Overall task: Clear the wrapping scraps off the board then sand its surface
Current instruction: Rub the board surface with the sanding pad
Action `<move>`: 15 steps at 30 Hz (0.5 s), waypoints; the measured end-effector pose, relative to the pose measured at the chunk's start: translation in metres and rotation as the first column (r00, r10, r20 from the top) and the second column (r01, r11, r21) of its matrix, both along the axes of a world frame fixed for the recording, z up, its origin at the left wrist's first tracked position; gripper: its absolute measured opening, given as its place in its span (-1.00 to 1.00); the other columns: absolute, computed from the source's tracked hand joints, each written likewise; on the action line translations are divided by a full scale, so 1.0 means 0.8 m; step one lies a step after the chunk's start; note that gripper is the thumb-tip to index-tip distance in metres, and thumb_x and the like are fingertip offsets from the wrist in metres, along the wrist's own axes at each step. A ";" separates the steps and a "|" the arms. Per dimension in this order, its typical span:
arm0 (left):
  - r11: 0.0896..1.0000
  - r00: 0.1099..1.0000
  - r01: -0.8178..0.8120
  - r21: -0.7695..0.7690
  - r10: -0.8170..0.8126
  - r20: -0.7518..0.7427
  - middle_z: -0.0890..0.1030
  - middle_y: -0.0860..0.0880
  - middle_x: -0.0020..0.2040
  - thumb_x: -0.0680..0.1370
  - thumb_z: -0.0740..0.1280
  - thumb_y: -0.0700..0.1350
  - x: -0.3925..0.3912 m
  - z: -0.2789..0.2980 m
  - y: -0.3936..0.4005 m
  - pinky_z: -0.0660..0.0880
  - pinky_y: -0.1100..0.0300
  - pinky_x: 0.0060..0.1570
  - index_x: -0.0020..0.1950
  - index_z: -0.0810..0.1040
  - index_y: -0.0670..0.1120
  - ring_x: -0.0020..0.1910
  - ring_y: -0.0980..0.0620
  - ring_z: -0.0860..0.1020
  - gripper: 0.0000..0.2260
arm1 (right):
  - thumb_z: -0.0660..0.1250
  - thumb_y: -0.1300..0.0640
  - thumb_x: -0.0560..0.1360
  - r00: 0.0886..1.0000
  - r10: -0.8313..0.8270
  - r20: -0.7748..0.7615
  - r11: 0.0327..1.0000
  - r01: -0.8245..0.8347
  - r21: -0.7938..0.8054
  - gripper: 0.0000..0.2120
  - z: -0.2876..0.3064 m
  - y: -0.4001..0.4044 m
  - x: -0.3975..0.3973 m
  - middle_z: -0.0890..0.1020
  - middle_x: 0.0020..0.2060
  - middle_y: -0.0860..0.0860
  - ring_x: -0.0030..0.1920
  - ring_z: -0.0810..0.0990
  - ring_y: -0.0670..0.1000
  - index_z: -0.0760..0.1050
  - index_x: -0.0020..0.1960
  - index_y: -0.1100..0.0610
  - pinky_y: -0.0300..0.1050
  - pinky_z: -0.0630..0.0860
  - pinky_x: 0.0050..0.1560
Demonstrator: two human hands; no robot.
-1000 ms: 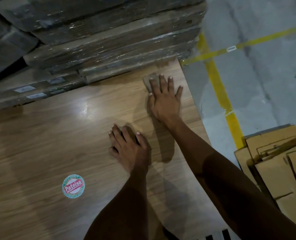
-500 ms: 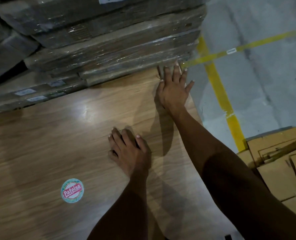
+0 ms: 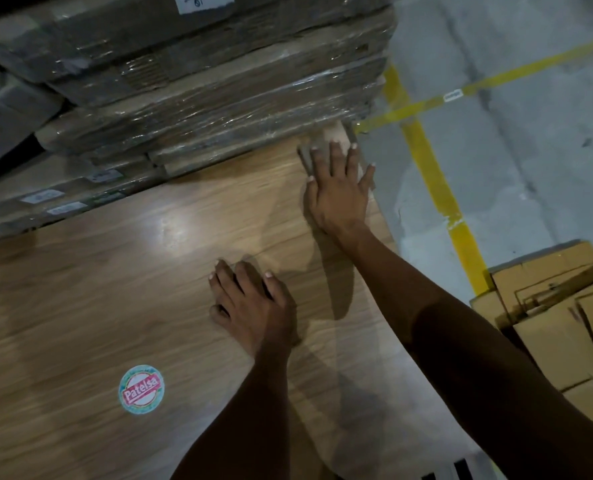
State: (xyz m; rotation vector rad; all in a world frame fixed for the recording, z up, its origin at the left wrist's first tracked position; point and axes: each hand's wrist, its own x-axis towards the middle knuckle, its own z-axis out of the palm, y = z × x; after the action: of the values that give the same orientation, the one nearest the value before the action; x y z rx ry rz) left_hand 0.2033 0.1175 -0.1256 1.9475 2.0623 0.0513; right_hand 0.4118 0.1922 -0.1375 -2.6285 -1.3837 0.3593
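lying flat under both hands, a wood-grain board point(image 3: 122, 289) fills the lower left of the view. the right hand point(image 3: 336, 192) presses spread, straight fingers on a pale sanding sheet point(image 3: 336, 133) at the board's far right corner; the sheet shows just past the fingertips. the left hand point(image 3: 253, 306) rests nearer, fingers straight and flat on the wood, holding nothing. below and left of its fingers sits a round patelsa sticker point(image 3: 141, 389). beyond the right fingertips rise plastic-wrapped stacked boxes point(image 3: 201, 91). right of them, yellow floor lines point(image 3: 426, 161) and flattened cardboard point(image 3: 558, 313).
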 end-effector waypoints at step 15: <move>0.999 1.000 0.017 0.036 -0.018 0.004 0.20 -0.15 0.63 0.64 0.12 0.12 0.001 0.000 -0.002 0.22 -0.27 0.39 0.51 0.30 -0.08 0.61 -0.17 0.16 -0.51 | 0.03 -0.08 0.66 0.975 -0.222 -0.003 0.973 0.222 0.056 -0.45 -0.006 -0.124 -0.022 0.16 0.65 0.09 0.65 0.06 0.26 0.18 0.64 -0.06 0.50 -0.03 0.51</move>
State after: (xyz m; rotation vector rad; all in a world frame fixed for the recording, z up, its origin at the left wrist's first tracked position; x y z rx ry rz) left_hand 0.2041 0.1157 -0.1257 1.9846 2.0549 0.0896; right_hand 0.3940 0.0929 -0.1423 -2.7008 -1.0682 0.2823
